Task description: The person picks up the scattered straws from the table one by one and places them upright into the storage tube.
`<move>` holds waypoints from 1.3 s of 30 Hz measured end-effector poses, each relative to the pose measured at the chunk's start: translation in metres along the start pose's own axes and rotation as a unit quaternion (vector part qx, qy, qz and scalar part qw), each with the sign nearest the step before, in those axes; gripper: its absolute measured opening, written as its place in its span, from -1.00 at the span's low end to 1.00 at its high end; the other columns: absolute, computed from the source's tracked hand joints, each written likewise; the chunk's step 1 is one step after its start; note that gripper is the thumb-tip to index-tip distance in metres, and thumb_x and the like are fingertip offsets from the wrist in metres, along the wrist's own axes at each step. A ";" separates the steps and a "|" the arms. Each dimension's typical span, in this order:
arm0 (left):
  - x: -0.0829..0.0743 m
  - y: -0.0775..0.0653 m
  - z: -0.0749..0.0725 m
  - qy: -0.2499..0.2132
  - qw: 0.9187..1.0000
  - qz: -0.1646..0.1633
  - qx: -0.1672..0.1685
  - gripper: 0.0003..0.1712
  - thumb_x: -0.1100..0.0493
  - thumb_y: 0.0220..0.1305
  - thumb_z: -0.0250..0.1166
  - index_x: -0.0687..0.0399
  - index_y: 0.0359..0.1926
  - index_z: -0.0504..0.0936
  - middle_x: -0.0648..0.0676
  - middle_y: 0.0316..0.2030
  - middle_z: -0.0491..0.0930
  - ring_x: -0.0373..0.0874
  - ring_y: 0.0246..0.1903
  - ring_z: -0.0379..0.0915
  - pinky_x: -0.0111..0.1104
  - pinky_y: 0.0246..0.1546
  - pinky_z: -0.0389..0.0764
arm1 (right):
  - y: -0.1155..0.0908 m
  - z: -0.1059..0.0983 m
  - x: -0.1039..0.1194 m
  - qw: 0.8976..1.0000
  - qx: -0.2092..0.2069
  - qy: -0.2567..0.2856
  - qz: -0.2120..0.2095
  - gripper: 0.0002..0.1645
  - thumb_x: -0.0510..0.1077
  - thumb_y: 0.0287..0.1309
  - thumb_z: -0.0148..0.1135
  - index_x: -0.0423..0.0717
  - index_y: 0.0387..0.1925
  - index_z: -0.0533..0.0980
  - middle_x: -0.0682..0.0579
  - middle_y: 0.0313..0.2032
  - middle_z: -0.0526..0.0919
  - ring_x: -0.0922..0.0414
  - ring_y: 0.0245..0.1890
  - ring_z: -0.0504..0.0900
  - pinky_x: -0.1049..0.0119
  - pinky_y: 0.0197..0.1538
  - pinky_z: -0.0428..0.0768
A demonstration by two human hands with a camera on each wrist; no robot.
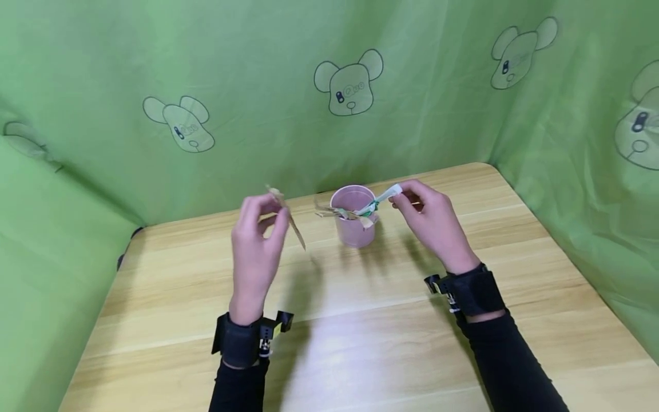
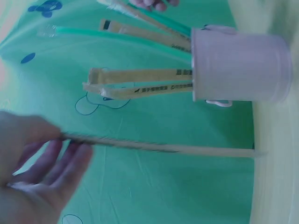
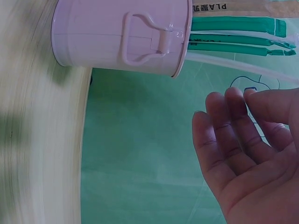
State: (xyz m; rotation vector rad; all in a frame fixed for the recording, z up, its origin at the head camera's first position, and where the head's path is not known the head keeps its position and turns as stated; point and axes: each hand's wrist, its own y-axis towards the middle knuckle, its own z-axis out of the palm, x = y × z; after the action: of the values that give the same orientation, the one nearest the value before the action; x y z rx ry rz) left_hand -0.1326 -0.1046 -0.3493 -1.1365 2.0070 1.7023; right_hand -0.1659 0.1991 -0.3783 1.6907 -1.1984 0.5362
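A pale pink pail (image 1: 356,232) with small side handles stands near the table's back edge. Several wrapped straws rise out of it: brown paper ones (image 2: 140,74), green ones (image 3: 238,24) and a whitish one (image 3: 229,63). To the left of the pail my left hand (image 1: 255,237) pinches the top of a brown wrapped straw (image 2: 205,150) between thumb and fingers; it hangs down close to the tabletop. My right hand (image 1: 432,220), fingers loosely bent, is beside the whitish straw's upper end on the right. Nothing shows between its fingers in the right wrist view.
The light wood table (image 1: 360,343) has rounded corners. A green curtain (image 1: 257,68) printed with bear heads hangs behind it and along both sides. Black bands with small cameras sit on both wrists (image 1: 242,340).
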 end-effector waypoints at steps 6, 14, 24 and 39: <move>-0.006 0.006 0.004 -0.128 0.974 0.005 -0.185 -0.81 0.49 0.42 0.31 0.42 0.00 0.57 0.19 0.02 0.57 0.11 0.03 0.60 -0.13 0.12 0.67 | 0.002 0.004 0.003 1.000 0.009 0.006 -0.005 -0.78 -0.15 0.56 0.25 -0.19 0.04 0.67 -0.07 -0.14 0.77 0.07 -0.15 0.71 0.09 0.02 0.69; -0.008 0.007 0.022 -0.200 0.952 0.022 -0.231 -0.78 0.46 0.42 0.31 0.31 0.04 0.58 0.23 0.02 0.55 0.14 0.02 0.56 -0.09 0.14 0.65 | 0.001 0.006 0.002 1.000 0.016 0.001 -0.006 -0.79 -0.14 0.57 0.23 -0.17 0.03 0.66 -0.07 -0.16 0.77 0.04 -0.16 0.71 0.12 0.01 0.69; 0.004 0.001 0.038 -0.164 0.978 0.021 -0.124 -0.78 0.50 0.42 0.31 0.48 0.03 0.55 0.21 0.03 0.55 0.22 0.03 0.61 -0.08 0.10 0.69 | 0.000 0.004 0.001 0.999 0.033 0.000 -0.005 -0.80 -0.11 0.58 0.24 -0.14 0.01 0.66 -0.05 -0.15 0.77 0.06 -0.13 0.72 0.07 0.03 0.69; 0.035 -0.013 0.058 -0.018 0.999 0.012 -0.031 -0.82 0.47 0.43 0.32 0.35 0.01 0.66 0.22 0.00 0.63 0.04 -0.01 0.67 -0.27 -0.04 0.74 | 0.000 0.007 -0.002 0.998 0.068 0.006 -0.004 -0.81 -0.14 0.59 0.21 -0.17 -0.01 0.64 -0.09 -0.11 0.77 -0.02 -0.09 0.71 -0.02 0.07 0.68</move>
State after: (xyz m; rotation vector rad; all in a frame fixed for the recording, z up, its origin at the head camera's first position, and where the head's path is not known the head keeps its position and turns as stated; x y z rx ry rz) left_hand -0.1625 -0.0646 -0.3969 -1.0974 1.9652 1.7957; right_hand -0.1683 0.1941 -0.3829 1.8034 -1.1688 0.6327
